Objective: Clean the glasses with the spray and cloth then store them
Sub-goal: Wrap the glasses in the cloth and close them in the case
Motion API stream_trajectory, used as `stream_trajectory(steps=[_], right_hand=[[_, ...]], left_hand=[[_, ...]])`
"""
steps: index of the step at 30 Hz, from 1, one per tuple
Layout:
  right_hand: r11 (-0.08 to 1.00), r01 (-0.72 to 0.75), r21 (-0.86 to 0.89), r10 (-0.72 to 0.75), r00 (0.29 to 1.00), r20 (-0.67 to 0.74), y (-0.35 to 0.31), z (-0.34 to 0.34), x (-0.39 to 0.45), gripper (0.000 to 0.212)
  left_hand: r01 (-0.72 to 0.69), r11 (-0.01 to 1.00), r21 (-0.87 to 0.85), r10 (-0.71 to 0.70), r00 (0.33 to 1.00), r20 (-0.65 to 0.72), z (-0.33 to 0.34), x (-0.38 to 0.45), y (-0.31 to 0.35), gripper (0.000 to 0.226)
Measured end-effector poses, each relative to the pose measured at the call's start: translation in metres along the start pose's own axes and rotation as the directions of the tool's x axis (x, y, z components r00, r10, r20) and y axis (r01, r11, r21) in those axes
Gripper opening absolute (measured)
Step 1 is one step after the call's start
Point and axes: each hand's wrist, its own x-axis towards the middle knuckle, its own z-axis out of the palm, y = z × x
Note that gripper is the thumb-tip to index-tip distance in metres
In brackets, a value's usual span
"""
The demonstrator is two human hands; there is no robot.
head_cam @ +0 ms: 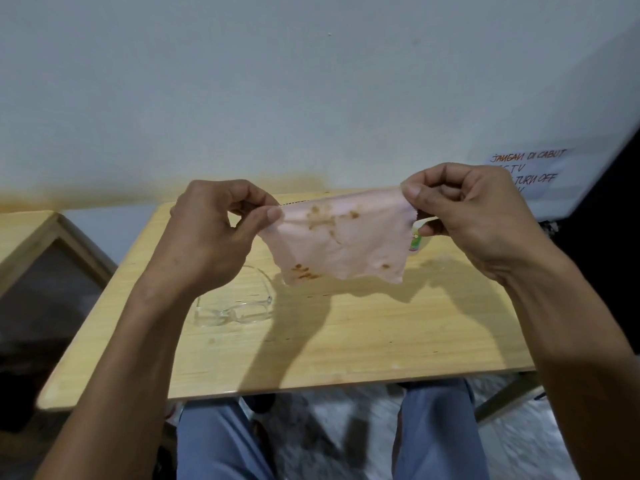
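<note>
your left hand (211,233) and right hand (464,216) pinch the pink cloth (341,237) taut by its corners, so next lower it to wipe the clear glasses (235,310) on the desk (381,334).

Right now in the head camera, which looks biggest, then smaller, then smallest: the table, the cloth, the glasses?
1. Table, by far the biggest.
2. Cloth, though it is held up nearer the camera, which enlarges it.
3. Glasses, partly hidden behind the left hand, so ranking them against the cloth is unsure.
</note>
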Motion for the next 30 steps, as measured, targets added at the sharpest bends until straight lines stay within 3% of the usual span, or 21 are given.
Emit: stream_trajectory(steps=[7, 12, 18, 23, 27, 30], right_hand=[[0.994, 0.04, -0.1, -0.038, 0.999, 0.021, 0.004, -0.01, 0.003, 0.008], [0.992, -0.039, -0.119, 0.039, 0.999, -0.005, 0.013, -0.012, 0.005, 0.008], [0.995, -0.104, -0.006, 0.104, 0.995, 0.001, 0.019, -0.007, 0.001, 0.014], [0.999, -0.035, 0.0, 0.035, 0.996, 0.082, 0.013, 0.01, -0.004, 0.012], [0.997, -0.08, 0.019, 0.074, 0.974, 0.213, 0.003, 0.029, -0.007, 0.013], [0.99, -0.135, 0.052, 0.114, 0.949, 0.294, -0.001, 0.038, -0.009, 0.015]], left_hand=[[0.003, 1.0, -0.008, -0.003, 1.0, 0.012, 0.005, 0.01, 0.002, 0.006], [0.085, 0.996, 0.004, -0.085, 0.996, -0.014, 0.017, 0.011, -0.004, 0.016], [0.104, 0.994, -0.046, -0.103, 0.994, 0.033, 0.024, 0.007, -0.012, 0.011], [0.109, 0.983, 0.148, -0.114, 0.993, 0.024, 0.031, -0.001, -0.002, 0.012], [0.085, 0.971, -0.222, -0.064, 0.993, 0.099, 0.046, -0.008, 0.021, 0.04], [0.101, 0.926, -0.364, -0.044, 0.986, 0.162, 0.051, -0.014, 0.03, 0.042]])
